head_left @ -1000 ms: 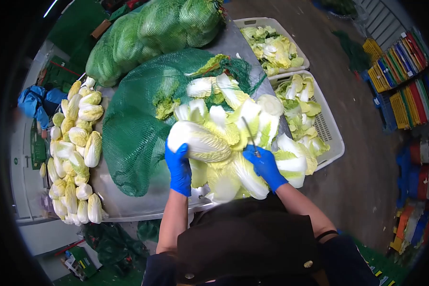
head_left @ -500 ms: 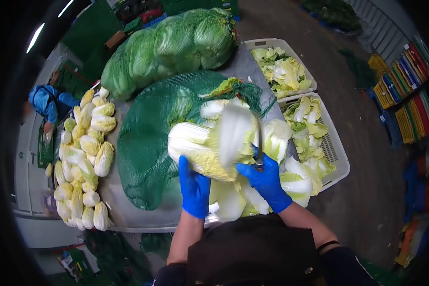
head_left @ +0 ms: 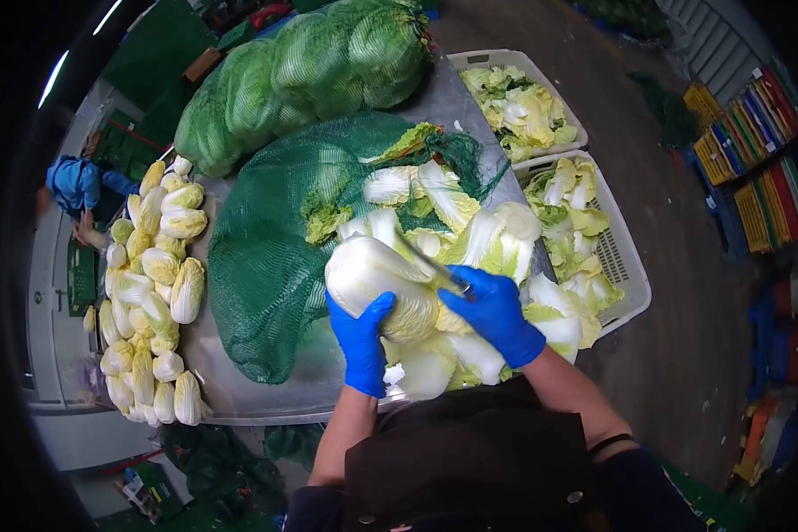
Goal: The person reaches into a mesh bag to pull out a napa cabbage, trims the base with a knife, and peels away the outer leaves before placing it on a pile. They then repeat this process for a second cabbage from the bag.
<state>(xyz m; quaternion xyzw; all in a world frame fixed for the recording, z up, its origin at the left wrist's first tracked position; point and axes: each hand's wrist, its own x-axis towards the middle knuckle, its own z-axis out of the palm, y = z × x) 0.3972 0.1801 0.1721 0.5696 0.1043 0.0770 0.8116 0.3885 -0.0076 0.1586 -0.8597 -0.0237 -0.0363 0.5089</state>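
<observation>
My left hand [head_left: 359, 341], in a blue glove, is wrapped round the near left side of a napa cabbage [head_left: 381, 282]. The cabbage is held with its white base toward the far left. My right hand [head_left: 492, 315], gloved too, grips a knife [head_left: 433, 263]; its blade points away to the left, over the cabbage's right side. Loose cabbage leaves [head_left: 452, 199] lie beyond and around the cabbage, on the table and on a green mesh bag [head_left: 266, 257]. More pale leaves [head_left: 430, 363] are under my hands. The knife's handle is mostly hidden in my fingers.
A full mesh sack of cabbages [head_left: 301, 80] lies along the metal table's [head_left: 239, 390] far side. Several trimmed cabbages [head_left: 155, 301] are piled at left. Two pale crates, a near crate [head_left: 634, 301] and a far crate [head_left: 519, 58], hold leaves. A person in blue [head_left: 75, 183] stands beyond the pile.
A blurred leaf by the knife has come away from the cabbage, and a leaf now lies beyond it. The cabbage has turned in my left hand, and the blade has swung down leftward.
</observation>
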